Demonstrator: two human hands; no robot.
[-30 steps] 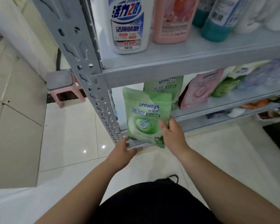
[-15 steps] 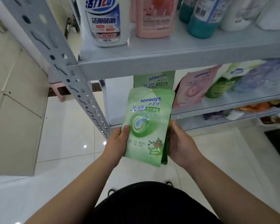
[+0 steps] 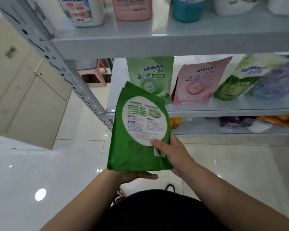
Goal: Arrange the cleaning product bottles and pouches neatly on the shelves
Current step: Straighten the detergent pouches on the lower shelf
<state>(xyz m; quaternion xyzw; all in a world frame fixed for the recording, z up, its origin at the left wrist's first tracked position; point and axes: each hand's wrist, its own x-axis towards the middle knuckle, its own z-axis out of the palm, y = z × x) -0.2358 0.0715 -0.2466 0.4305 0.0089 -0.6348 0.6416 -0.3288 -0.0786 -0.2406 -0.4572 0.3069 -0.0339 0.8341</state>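
Note:
I hold a green pouch in front of the middle shelf, its back label with a white circle facing me. My right hand grips its lower right edge, thumb on the label. My left hand supports the pouch from beneath, mostly hidden by it. Behind it on the middle shelf stand a matching green pouch, a pink pouch, another green one leaning, and a purple one. The top shelf carries a white bottle, a pink bottle and a teal bottle.
The grey slotted upright of the rack runs diagonally at left. A lower shelf holds orange and purple packs. A pink stool stands behind the rack, beige cabinets at left, glossy tiled floor below.
The pouch has been turned over: its front showed before, its back label faces me now. My left hand moved from the pouch's left edge to underneath it.

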